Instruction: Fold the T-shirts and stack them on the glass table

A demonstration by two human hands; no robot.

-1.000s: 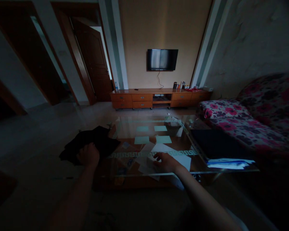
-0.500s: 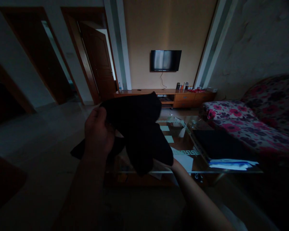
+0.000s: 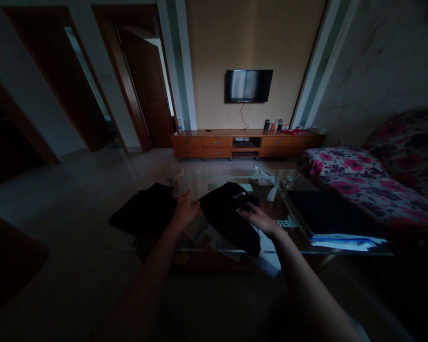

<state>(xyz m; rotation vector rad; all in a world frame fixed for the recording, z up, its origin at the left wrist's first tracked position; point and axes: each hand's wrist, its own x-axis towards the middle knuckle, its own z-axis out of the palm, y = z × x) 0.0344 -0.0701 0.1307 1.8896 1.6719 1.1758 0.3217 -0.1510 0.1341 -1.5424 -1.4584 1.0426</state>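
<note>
Pretty dim living room here, so details are murky. On the glass coffee table there's a dark flat thing, maybe a folder or laptop, on the right side with some white and blue papers at its near edge, and a few loose white sheets poking out near the front rim. A second heap of black fabric sits at the table's left end, just left of the left hand. The main thing is a black garment lying on the table top in the middle, between the two hands. It's bunched up, and its long axis runs roughly from far-left to near-right, with the near end hanging down to the table's front edge and covering part of the papers. The left hand is at the garment's left edge with fingers loosely spread, touching or just beside the cloth; can't really tell if it's pinching anything. The right hand lies flat on top of the garment's right side, fingers stretched out, pressing rather than gripping. A floral sofa is right of the table, and at the far wall a wooden TV cabinet sits under a wall-mounted TV. Brown doors are far left, pale tiled floor all around.
</note>
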